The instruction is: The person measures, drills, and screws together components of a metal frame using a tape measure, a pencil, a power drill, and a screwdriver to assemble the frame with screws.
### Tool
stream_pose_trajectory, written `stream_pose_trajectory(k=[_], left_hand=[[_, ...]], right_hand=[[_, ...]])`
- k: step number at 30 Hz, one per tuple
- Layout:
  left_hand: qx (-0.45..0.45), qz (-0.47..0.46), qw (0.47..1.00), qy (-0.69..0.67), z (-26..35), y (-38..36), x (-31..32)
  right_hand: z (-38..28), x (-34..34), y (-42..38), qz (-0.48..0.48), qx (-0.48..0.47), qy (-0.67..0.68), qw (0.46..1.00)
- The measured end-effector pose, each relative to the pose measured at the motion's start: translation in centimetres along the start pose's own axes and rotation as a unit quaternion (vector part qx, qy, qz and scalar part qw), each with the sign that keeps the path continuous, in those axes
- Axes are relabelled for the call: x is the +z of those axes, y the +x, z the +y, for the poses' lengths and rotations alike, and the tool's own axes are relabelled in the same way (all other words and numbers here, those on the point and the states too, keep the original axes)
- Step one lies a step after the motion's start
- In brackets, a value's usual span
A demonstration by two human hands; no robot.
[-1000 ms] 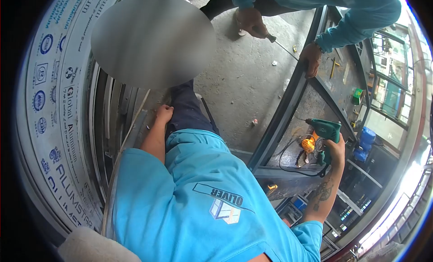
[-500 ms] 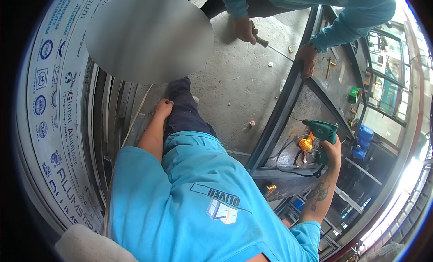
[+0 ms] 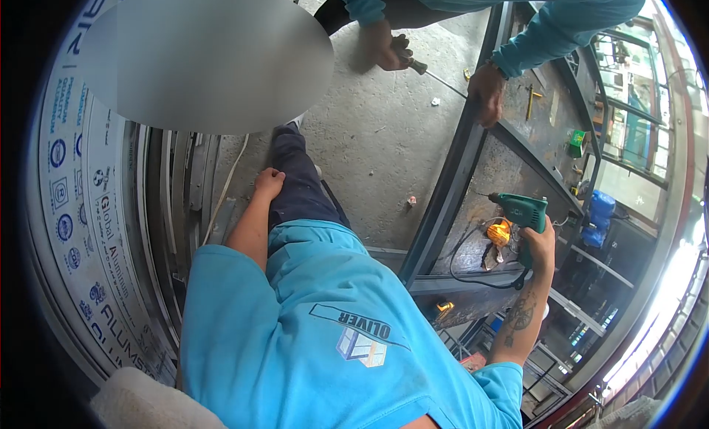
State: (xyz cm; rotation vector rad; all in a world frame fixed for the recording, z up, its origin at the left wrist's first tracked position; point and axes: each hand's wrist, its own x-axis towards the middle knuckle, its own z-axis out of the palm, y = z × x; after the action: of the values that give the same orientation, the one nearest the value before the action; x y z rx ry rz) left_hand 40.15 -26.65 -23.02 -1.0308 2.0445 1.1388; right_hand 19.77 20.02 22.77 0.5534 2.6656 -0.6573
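My right hand [image 3: 540, 246] is closed round the grip of a green power drill [image 3: 521, 210] above the dark metal workbench. The drill's bit points left, and its black cable loops below it. My left hand [image 3: 270, 182] rests on the dark trousers [image 3: 301, 185] at my thigh, its fingers curled, with no object visible in them. Beyond the drill, a co-worker's one hand [image 3: 387, 49] grips a screwdriver [image 3: 418, 66]. Its shaft reaches the long dark metal frame [image 3: 456, 163], where the co-worker's other hand [image 3: 487, 95] is pressed.
On the bench lie an orange object [image 3: 498, 233], a yellow tool [image 3: 529, 103] and a green box [image 3: 577, 139]. Blue bottles [image 3: 599, 218] stand farther right. Wrapped aluminium profiles [image 3: 88, 222] line the left side. Small scraps lie on the concrete floor [image 3: 369, 141].
The view has shifted slightly, so the co-worker and frame appear a little farther left. Both my hands keep the same hold and pose; the co-worker still holds the screwdriver at the frame.
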Motion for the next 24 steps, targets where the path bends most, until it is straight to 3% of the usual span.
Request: stream_pose_trajectory(k=[9,14,17,20,22,24], left_hand=[[0.012,-0.011,1.0,0.023,2.9,0.2,-1.8],[0.086,-0.021,0.996,0.023,4.0,1.4,-2.4],[0.083,-0.038,0.991,0.096,6.2,1.9,-3.7],[0.111,-0.026,0.987,0.117,8.6,2.7,-4.5],[0.07,-0.031,0.992,0.103,8.7,5.9,-4.0],[0.113,-0.04,0.981,0.149,10.9,6.5,-5.1]], right_hand=[[-0.4,0.3,-1.3,0.039,-0.004,-0.002,0.999],[0.3,-0.1,-1.3,0.084,0.0,0.017,0.996],[1.5,-0.3,-1.3,0.102,-0.021,-0.077,0.992],[1.1,-0.7,-2.0,0.107,0.006,-0.102,0.989],[2.1,-0.5,-1.8,0.103,0.013,-0.105,0.989],[2.2,-0.3,-2.0,0.102,0.03,-0.095,0.99]])
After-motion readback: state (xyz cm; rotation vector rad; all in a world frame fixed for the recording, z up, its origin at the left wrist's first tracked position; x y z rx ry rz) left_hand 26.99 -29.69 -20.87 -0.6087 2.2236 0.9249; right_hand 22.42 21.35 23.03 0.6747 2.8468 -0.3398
